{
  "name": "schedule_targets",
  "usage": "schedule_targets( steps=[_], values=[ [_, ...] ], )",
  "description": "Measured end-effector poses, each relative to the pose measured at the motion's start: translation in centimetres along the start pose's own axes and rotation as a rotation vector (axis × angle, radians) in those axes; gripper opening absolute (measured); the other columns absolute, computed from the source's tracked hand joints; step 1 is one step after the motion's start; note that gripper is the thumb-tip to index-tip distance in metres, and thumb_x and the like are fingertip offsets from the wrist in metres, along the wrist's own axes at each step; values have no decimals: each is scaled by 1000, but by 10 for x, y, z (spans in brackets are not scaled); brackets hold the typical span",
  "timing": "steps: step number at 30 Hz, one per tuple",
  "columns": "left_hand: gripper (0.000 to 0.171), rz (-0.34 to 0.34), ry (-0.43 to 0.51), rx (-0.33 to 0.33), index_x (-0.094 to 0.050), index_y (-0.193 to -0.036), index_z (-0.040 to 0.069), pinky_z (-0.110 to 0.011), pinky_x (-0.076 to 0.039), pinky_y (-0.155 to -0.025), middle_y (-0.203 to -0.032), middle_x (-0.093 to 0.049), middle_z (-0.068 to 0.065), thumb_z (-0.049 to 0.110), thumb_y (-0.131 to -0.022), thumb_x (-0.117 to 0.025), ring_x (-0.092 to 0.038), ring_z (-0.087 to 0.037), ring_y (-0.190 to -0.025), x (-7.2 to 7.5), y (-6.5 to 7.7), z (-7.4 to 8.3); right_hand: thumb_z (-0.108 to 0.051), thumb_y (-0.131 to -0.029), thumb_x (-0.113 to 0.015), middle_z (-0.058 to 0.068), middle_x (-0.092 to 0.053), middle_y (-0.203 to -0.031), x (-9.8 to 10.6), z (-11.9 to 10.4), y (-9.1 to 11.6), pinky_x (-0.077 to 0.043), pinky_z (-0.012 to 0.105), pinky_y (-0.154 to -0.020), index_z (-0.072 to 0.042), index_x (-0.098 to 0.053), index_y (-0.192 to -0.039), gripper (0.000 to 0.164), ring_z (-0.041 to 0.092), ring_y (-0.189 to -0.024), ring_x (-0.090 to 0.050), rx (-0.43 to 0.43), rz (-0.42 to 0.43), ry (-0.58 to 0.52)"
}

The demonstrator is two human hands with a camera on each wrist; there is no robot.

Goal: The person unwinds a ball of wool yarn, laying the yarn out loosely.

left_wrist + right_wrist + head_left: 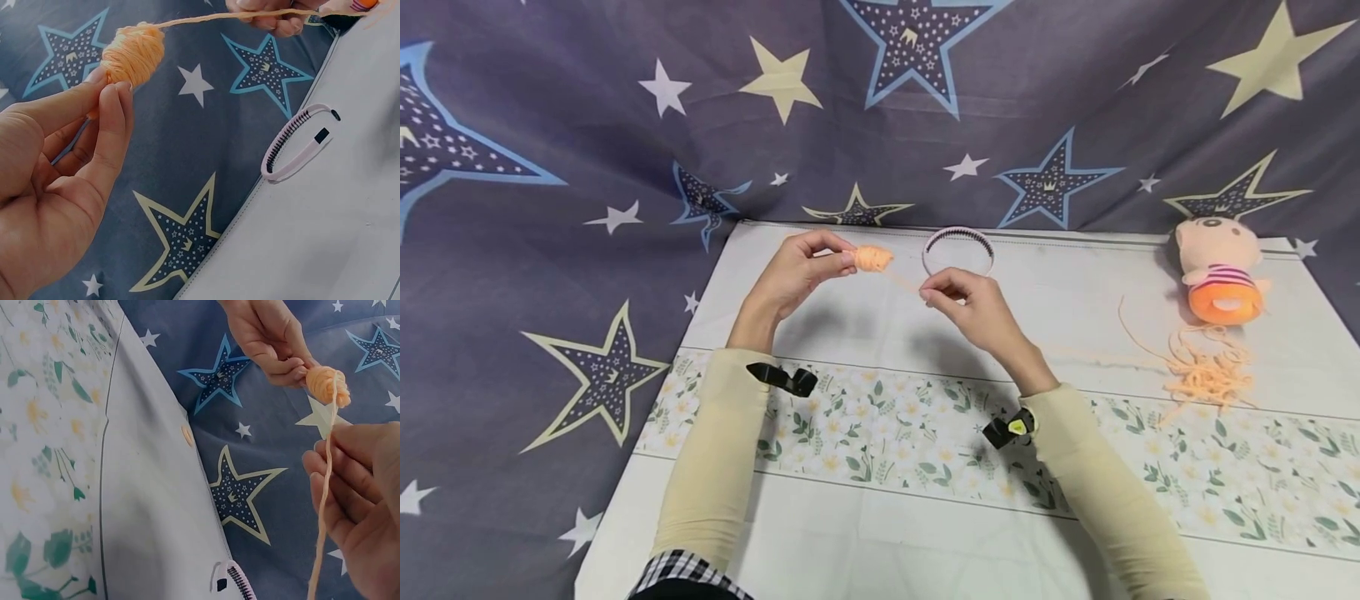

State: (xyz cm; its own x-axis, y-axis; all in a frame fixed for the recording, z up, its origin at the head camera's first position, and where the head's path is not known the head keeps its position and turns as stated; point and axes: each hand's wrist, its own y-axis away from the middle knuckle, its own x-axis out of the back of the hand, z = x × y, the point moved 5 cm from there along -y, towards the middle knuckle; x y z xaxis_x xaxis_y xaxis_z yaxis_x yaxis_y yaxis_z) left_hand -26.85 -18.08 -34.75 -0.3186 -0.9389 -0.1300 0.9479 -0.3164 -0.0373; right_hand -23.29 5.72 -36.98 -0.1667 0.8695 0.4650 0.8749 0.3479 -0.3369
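Observation:
My left hand pinches one end of a small ball of orange yarn between thumb and fingertips, above the table. In the left wrist view the ball shows many wound turns. A single strand runs from it to my right hand, whose thumb and forefinger pinch it a short way to the right. Past the right hand the strand trails on toward the loose pile of orange yarn on the right of the table.
A pale pink headband with dark teeth lies at the back of the table, just beyond the right hand. A plush toy in orange and stripes sits at the back right, behind the yarn pile. A star-patterned cloth hangs behind.

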Motion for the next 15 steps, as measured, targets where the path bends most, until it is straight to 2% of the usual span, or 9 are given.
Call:
schedule_targets(
  steps=[5, 9, 12, 15],
  values=[
    [10, 5, 10, -3, -69, -88, 4, -25, -58, -81, -96, -65, -9, -5, -86, -66, -67, -17, -83, 2, 1, -1, -20, -91, -67, 6, -71, -87, -7, 2, -2, -49, 22, -62, -10, -71, -100, 14, 18, -75, -64, -11, -15, -21],
    [10, -5, 10, -7, -69, -89, 4, -26, -58, -82, -95, -66, -9, -5, -86, -66, -67, -17, -84, 1, 0, -2, -14, -92, -65, 13, -70, -81, -4, 0, -1, -43, 19, -55, -4, -71, -95, 11, 16, -69, -60, -23, 13, -16],
    [10, -4, 8, -10, -69, -89, 4, -25, -58, -82, -95, -66, -9, -5, -87, -65, -67, -17, -84, 1, -1, -3, -6, -91, -63, 20, -68, -83, 11, -13, 2, -45, 17, -55, 4, -68, -95, 11, 10, -67, -58, -29, 61, -24],
    [11, 4, 12, -11, -69, -88, 4, -25, -58, -81, -95, -66, -9, -6, -87, -65, -68, -17, -83, 3, 0, -3, -2, -91, -62, 24, -66, -85, 36, -25, 5, -48, 16, -57, 8, -65, -97, 12, 6, -67, -57, -40, 122, -49]
  ],
)
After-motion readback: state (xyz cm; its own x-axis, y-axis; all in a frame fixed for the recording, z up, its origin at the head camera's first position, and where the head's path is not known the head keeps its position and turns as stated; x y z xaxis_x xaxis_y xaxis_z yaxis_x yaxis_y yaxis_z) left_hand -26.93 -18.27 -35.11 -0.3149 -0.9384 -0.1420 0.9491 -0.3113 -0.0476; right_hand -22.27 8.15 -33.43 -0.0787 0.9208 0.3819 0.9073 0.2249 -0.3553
